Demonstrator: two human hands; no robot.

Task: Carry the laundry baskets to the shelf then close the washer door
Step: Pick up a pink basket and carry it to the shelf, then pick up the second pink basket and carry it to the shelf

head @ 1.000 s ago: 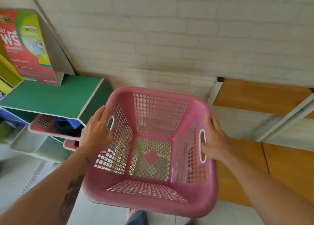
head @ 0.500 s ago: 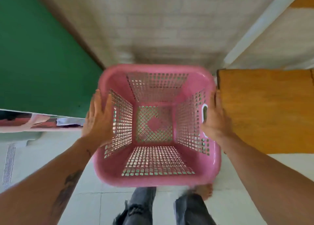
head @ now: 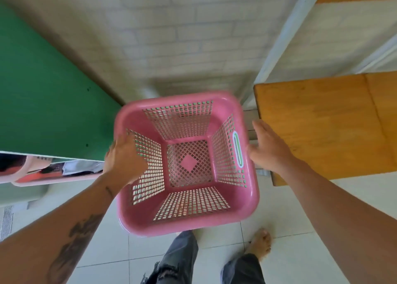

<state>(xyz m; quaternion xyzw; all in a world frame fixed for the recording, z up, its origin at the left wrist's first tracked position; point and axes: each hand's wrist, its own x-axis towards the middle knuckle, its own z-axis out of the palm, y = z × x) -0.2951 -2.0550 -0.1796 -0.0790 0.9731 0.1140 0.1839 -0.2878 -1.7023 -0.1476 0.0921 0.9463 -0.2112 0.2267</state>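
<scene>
Floor: pale tiles, frame bottom
Basket: pink laundry basket, centre
Left hand: spread against left wall
Right hand: spread, beside right rim

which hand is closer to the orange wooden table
Right. The right hand is beside the orange wooden table, just off its edge; the left hand is across the pink basket.
</scene>
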